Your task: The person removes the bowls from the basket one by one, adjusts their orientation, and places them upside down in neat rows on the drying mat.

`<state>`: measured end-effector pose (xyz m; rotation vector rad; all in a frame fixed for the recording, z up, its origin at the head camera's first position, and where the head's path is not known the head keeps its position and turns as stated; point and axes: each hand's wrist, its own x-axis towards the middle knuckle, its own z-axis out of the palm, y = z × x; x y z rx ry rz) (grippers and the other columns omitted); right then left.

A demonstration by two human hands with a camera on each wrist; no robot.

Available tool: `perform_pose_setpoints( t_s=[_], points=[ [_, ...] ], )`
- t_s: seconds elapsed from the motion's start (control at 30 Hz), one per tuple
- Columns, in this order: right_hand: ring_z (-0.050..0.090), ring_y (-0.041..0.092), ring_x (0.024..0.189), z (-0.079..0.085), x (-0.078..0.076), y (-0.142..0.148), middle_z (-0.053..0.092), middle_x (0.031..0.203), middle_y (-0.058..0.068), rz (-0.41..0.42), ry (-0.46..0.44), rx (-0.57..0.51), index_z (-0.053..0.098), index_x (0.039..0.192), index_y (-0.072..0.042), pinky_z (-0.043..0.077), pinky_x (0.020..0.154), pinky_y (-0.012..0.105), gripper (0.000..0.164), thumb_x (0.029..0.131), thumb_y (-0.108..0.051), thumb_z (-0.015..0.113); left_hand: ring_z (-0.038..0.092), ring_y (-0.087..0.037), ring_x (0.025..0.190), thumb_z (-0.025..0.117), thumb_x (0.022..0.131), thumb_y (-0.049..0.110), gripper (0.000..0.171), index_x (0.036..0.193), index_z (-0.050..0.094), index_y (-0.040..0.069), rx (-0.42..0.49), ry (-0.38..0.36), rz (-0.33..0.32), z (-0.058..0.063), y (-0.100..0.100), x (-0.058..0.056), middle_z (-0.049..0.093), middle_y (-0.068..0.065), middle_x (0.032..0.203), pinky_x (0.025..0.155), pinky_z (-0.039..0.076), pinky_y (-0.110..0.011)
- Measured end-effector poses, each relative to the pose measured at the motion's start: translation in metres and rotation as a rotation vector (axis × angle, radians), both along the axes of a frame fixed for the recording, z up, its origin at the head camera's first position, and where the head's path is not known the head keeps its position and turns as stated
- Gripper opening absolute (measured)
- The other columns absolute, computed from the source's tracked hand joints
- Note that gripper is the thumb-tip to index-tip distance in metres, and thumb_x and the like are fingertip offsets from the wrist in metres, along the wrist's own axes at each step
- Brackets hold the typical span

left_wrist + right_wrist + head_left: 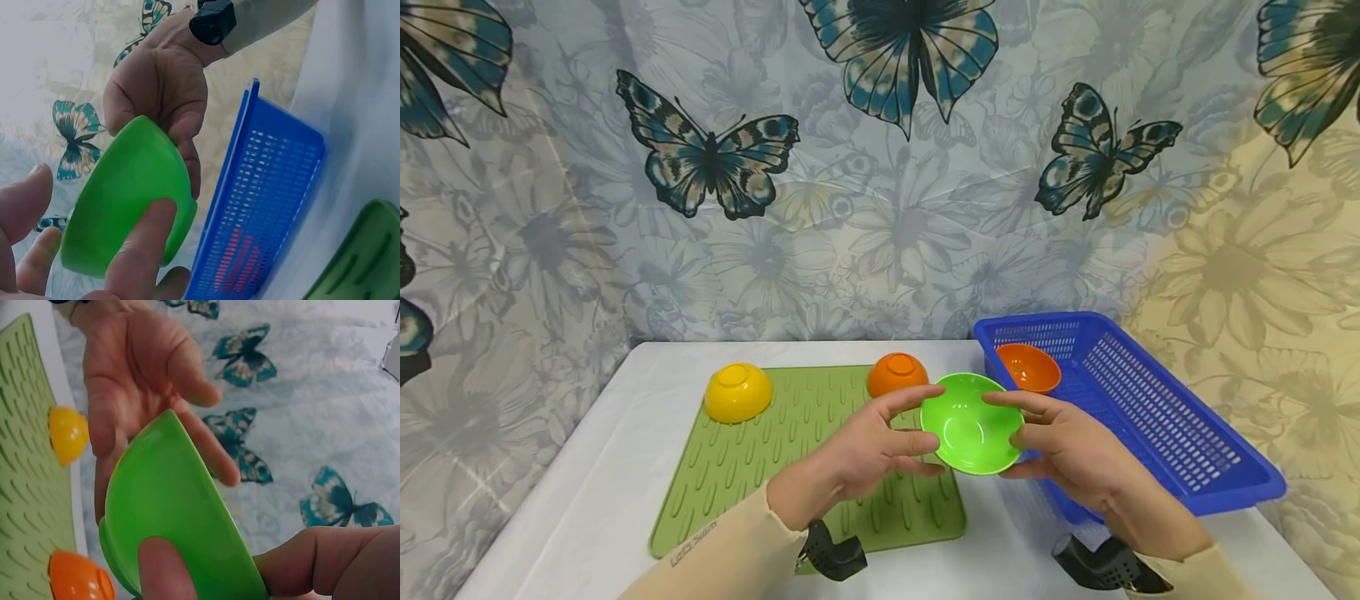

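A green bowl point(973, 423) is held up between my two hands, its hollow side toward the head camera. My right hand point(1071, 446) pinches the bowl's right side, with fingers on both the inner and outer faces near the rim. My left hand point(876, 442) is at the bowl's left side with fingers spread and fairly straight. In the right wrist view the left hand point(144, 375) cups loosely around the green bowl point(169, 500), palm toward it. One left fingertip overlaps the bowl's outer wall in the left wrist view.
Below lies a green ridged mat point(790, 458) on the white table point(587, 467). An upturned yellow bowl point(737, 393) and an upturned orange bowl point(897, 373) sit on the mat. At right stands a blue basket point(1240, 492) holding another orange bowl point(1032, 368). A butterfly-print cloth point(880, 250) hangs behind.
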<state>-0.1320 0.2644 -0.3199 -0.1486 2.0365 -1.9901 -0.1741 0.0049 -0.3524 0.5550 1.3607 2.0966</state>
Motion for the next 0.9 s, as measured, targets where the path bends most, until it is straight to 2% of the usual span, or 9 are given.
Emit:
perform_pose_setpoints(
  t_s=[0.37,0.47,0.6,0.73,0.8,0.9],
  points=[
    [0.065,0.033,0.097,-0.006,0.006,-0.017,0.035,0.141,0.029,0.019,0.0,-0.051,0.051,0.144,-0.003,0.056,0.081,0.052,0.052,0.092,0.003,0.055,0.064,-0.036,0.103,0.058,0.092,-0.015,0.062,0.148,0.048,0.01,0.049,-0.044,-0.02,-0.009,-0.011,0.006,0.035,-0.024,0.14,0.085,0.054,-0.054],
    [0.063,0.034,0.101,-0.006,0.006,-0.02,0.028,0.147,0.03,0.029,-0.011,-0.07,0.049,0.145,-0.003,0.055,0.082,0.053,0.053,0.093,0.003,0.055,0.063,-0.038,0.105,0.058,0.091,-0.017,0.063,0.148,0.047,0.009,0.06,-0.047,-0.024,-0.009,-0.013,0.007,0.037,-0.025,0.138,0.085,0.053,-0.054],
    [0.06,0.033,0.111,-0.001,0.007,-0.021,0.022,0.152,0.031,0.028,0.013,-0.079,0.038,0.153,-0.004,0.054,0.086,0.053,0.059,0.097,-0.004,0.059,0.062,-0.039,0.106,0.06,0.088,-0.019,0.063,0.144,0.05,0.008,0.036,-0.026,0.019,-0.009,-0.019,0.006,0.035,-0.024,0.141,0.085,0.054,-0.054],
    [0.059,0.033,0.116,0.009,0.008,-0.015,0.039,0.145,0.025,-0.01,0.062,-0.14,0.035,0.154,-0.009,0.053,0.088,0.052,0.053,0.105,-0.019,0.053,0.062,-0.038,0.107,0.064,0.086,-0.017,0.061,0.141,0.052,0.007,-0.047,0.041,0.091,-0.012,-0.026,0.004,0.034,-0.022,0.146,0.085,0.054,-0.054],
    [0.058,0.037,0.118,0.013,0.006,-0.01,0.046,0.14,0.022,0.04,0.043,-0.24,0.037,0.15,-0.008,0.051,0.091,0.054,0.047,0.108,-0.026,0.044,0.061,-0.038,0.11,0.068,0.086,-0.012,0.059,0.14,0.055,0.01,-0.134,0.115,0.137,-0.013,-0.03,0.003,0.036,-0.02,0.148,0.085,0.055,-0.05],
    [0.053,0.044,0.123,0.011,0.001,-0.006,0.049,0.139,0.024,0.192,-0.099,-0.438,0.037,0.147,-0.004,0.046,0.096,0.057,0.05,0.109,-0.037,0.031,0.054,-0.039,0.119,0.074,0.087,-0.001,0.055,0.137,0.06,0.018,-0.314,0.306,0.214,-0.013,-0.035,0.002,0.037,-0.015,0.15,0.083,0.057,-0.041]
  ],
)
